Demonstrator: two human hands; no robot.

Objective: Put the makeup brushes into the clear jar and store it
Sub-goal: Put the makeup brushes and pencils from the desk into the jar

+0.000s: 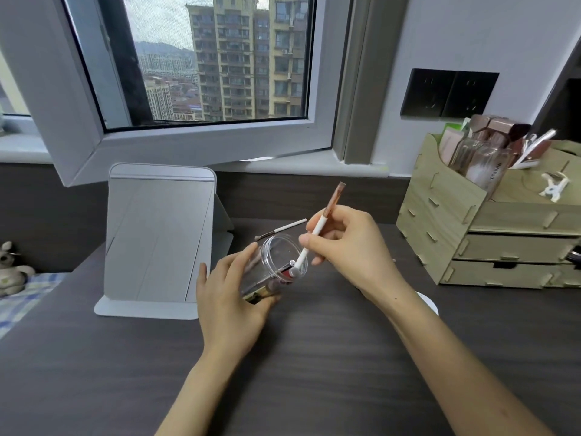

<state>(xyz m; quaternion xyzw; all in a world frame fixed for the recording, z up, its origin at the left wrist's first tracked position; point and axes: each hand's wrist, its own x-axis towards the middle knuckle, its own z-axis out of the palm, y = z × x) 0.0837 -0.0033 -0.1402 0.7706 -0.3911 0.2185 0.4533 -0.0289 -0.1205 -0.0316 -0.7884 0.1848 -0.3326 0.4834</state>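
A person is sitting at a dark wood-grain table (314, 357), both bare forearms reaching forward from the bottom of the view. The left hand (229, 297) is wrapping its fingers around a clear jar (276, 262), tilting it so the open mouth is facing up and toward the right hand; a gold-coloured base is showing at the jar's lower end, under the palm, and something dark and red is lying inside, too blurred to tell apart. The right hand (349, 247) is pinching a makeup brush (317, 229) between thumb and fingers, holding it at a slant with the white handle end dipping into the jar's mouth and the rose-gold ferrule and bristles pointing up and away. A second brush (283, 229), thin and white-handled, is lying flat on the table just beyond the jar. A folding grey mirror (160, 237) is standing propped to the left of the hands. At the right edge, a pale wooden organiser (471, 231) with drawers is sitting on the table, its upper compartments crowded with bottles and cosmetics. An open window (204, 73) behind is showing tall apartment blocks.
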